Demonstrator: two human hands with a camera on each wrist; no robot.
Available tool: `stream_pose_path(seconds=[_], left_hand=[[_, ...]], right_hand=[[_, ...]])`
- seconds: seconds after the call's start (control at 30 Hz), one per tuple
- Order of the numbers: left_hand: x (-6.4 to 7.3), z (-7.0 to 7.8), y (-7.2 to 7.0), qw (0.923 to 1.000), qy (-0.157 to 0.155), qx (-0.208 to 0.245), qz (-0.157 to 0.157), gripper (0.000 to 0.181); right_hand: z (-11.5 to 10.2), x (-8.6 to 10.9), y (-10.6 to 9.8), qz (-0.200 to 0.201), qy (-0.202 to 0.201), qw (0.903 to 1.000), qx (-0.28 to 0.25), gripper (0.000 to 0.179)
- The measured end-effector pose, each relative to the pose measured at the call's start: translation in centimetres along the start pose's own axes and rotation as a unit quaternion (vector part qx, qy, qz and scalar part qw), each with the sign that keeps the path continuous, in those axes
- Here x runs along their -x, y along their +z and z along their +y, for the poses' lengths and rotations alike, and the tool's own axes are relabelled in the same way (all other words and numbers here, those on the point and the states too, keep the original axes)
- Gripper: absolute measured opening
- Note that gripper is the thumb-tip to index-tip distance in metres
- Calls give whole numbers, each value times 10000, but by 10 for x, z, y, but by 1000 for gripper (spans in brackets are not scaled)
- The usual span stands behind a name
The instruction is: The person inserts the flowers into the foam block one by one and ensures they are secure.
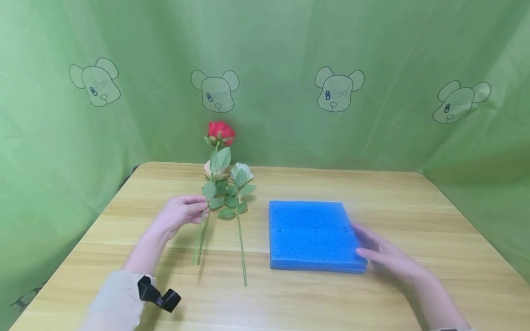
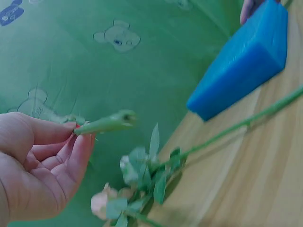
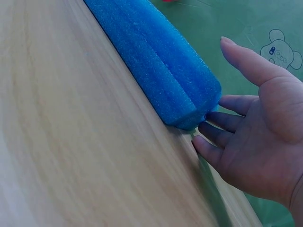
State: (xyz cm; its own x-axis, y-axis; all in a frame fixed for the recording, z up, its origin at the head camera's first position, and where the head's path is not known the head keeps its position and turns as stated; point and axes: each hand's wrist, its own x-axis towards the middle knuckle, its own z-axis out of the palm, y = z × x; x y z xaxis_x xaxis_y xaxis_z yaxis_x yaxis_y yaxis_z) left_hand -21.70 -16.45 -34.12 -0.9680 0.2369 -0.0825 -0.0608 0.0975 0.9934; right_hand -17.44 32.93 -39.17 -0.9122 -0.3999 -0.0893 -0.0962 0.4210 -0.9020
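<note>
My left hand [image 1: 184, 214] pinches the green stem of a red rose [image 1: 221, 133] between thumb and fingers. The left wrist view shows the cut end of that stem [image 2: 106, 124] facing the camera. Under the raised rose lie a pale pink rose [image 2: 100, 202] and a whitish rose [image 1: 242, 172], both with leaves and long stems. A blue foam block [image 1: 312, 236] with small holes in its top lies to their right. My right hand [image 1: 385, 253] is at the block's right side, fingers extended with their tips against it and the thumb raised apart in the right wrist view.
Everything lies on a wood-grain table [image 1: 319, 299]. Behind it and along the sides hangs a green cloth [image 1: 273, 50] printed with bear heads. A black strap mount [image 1: 159, 296] sits on the left sleeve.
</note>
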Motion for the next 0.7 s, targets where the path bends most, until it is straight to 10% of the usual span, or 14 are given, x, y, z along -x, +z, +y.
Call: stream_pose_path(seconds=[0.27,0.7], left_hand=[[-9,8,24,9987,158,-78,-470,46],[-18,21,60,9966,802,-193,-38,42]], right_hand=[[0,1,-1,-42,-110,9998,144,66],[3,1,-2,-238,-483,9978,399,76]])
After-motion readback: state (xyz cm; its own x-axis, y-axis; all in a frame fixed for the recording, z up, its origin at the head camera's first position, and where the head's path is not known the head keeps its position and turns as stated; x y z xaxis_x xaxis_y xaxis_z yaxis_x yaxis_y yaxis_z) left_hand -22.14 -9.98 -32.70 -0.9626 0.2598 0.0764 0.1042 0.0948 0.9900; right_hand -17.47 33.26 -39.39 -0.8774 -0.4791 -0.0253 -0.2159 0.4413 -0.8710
